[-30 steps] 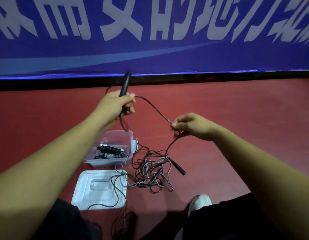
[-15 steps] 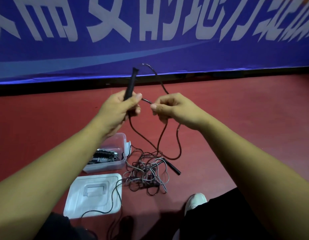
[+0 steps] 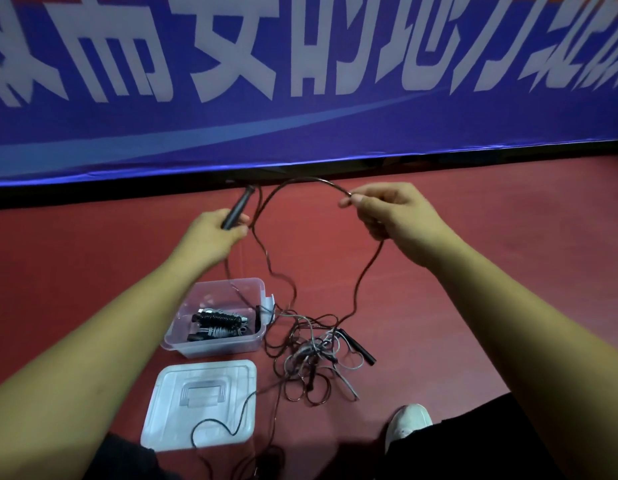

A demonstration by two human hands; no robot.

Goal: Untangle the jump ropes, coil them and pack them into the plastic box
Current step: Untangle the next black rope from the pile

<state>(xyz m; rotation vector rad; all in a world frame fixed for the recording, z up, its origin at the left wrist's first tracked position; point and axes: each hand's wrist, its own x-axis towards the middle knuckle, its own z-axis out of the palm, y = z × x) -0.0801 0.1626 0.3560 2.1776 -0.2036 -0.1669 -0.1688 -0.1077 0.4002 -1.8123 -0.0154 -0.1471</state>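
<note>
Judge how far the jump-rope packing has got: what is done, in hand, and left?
Done: coiled ropes lie in the plastic box. In hand: the left hand grips a black handle and the right hand pinches the cord. Left: the tangle on the floor awaits sorting, and the lid lies off beside the box.

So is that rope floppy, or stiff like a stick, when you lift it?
Probably floppy: the rope hangs in wavy curves below the left hand and right hand. It likely has a little spring, since it arches between them instead of drooping. It may snag, as its lower end runs into the tangle on the floor.
</note>
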